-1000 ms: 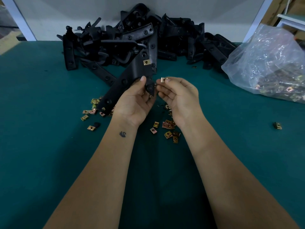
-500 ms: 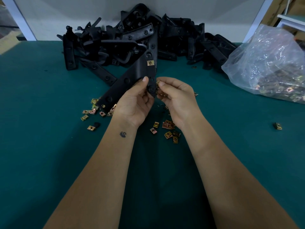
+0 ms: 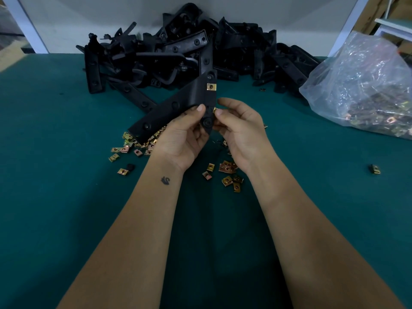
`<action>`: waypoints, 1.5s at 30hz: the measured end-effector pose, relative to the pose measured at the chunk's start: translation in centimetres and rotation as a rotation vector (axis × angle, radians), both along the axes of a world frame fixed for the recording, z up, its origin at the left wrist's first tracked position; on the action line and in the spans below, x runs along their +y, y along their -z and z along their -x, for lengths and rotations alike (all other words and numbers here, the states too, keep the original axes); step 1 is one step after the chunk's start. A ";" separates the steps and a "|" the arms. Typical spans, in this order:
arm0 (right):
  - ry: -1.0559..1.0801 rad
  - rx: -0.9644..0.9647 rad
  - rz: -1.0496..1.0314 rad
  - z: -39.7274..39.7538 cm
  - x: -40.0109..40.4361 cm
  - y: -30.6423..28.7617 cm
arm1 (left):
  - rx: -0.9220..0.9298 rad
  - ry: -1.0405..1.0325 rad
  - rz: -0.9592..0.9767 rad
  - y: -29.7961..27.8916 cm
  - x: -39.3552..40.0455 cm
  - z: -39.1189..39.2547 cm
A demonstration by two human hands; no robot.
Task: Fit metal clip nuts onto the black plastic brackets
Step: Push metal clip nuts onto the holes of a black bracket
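While the left hand (image 3: 185, 139) grips the bracket (image 3: 176, 108), the right hand (image 3: 240, 128) pinches a mostly hidden clip nut (image 3: 215, 109).

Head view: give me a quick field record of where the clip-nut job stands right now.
left hand: grips held bracket
right hand: pinches clip nut at the bracket's right edge
fitted nut: already on the upper tab
loose nuts: scattered on green table under the hands
bracket pile: at the table's far edge
plastic bag: far right, holds more nuts
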State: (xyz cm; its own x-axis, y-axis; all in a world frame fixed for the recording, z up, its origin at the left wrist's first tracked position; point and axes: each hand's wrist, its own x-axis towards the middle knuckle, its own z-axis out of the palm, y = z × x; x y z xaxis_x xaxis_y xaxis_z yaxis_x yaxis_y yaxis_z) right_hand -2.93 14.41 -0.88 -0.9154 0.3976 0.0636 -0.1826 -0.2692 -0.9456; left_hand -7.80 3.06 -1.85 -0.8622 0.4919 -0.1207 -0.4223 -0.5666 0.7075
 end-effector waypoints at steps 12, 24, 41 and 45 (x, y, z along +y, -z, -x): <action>-0.031 0.085 0.232 -0.2 0.0 -0.3 | 0.010 0.035 -0.007 -0.2 0.0 -0.3; -0.093 0.079 0.113 -0.5 0.5 -0.2 | 0.036 0.098 0.016 -0.5 -0.4 -0.4; -0.097 0.096 0.114 -0.6 0.6 -0.5 | -0.008 0.134 0.110 -1.0 -0.6 -0.5; -0.087 0.086 0.112 -0.6 0.7 -0.6 | 0.020 0.134 0.140 -1.0 -0.5 -0.4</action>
State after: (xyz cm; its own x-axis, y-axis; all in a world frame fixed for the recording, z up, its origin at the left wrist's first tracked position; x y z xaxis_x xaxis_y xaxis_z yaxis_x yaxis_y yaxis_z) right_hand -2.30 15.12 -0.27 -0.9397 0.3262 0.1029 -0.2330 -0.3900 -0.8908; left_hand -7.42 2.54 -0.89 -0.7932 0.5818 -0.1799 -0.4724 -0.4015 0.7846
